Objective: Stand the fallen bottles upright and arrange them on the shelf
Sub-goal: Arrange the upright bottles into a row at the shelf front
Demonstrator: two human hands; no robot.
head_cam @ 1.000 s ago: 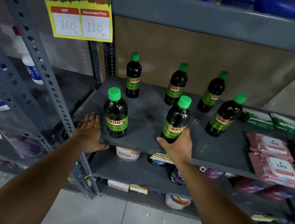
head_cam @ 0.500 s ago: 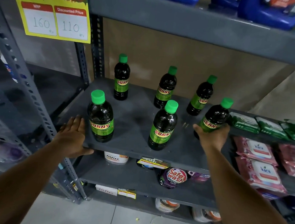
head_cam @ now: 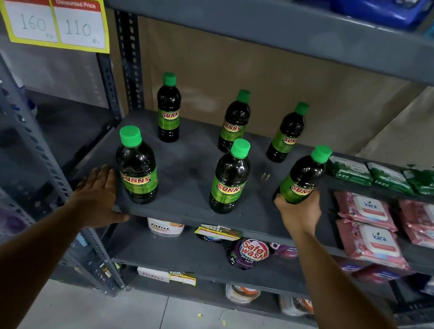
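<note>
Several dark bottles with green caps and "SUNNY" labels stand on the grey shelf. Three stand in a back row: left, middle and right. The front row has a left bottle and a middle bottle, both upright. My right hand grips the base of the front right bottle, which leans a little to the right. My left hand lies flat on the shelf's front left corner, fingers apart, just beside the front left bottle.
Green packets and pink "kara" wipe packs lie right of the bottles. A yellow price sign hangs at the upper left. Blue containers sit on the shelf above. The lower shelves hold tubs and a "Safe wash" pouch.
My right hand left the front middle bottle, moved right, took hold of the right-hand bottle and has drawn it forward toward the front row. The left hand stayed on the shelf corner.
</note>
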